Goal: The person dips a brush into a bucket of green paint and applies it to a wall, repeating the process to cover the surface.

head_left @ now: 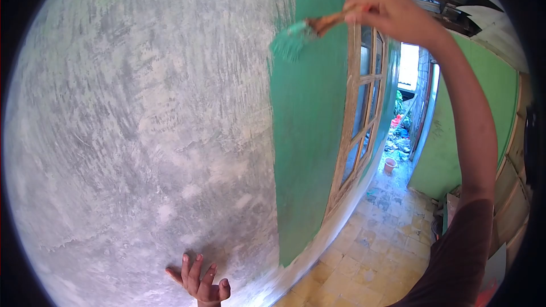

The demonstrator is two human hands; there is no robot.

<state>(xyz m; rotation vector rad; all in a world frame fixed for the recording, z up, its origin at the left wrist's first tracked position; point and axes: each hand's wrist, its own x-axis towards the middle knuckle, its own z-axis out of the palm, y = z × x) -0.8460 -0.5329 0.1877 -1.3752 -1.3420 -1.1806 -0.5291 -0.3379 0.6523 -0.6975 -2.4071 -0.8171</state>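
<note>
The wall [153, 113], grey and streaked on the left and covered in a band of green paint [310, 136] beside it, fills most of the view, with a wooden-framed window [359, 91] to the right of the band and a yellowish tiled floor [369, 239] below. The right hand [384, 11], its grip pinched closed around the wooden handle, holds a brush [301, 37] with green bristles at the band's upper left edge. The left hand [203, 281], smallest in sight, has its fingers spread against the grey part, low down.

Head-worn view — forward and down, wall close.
</note>
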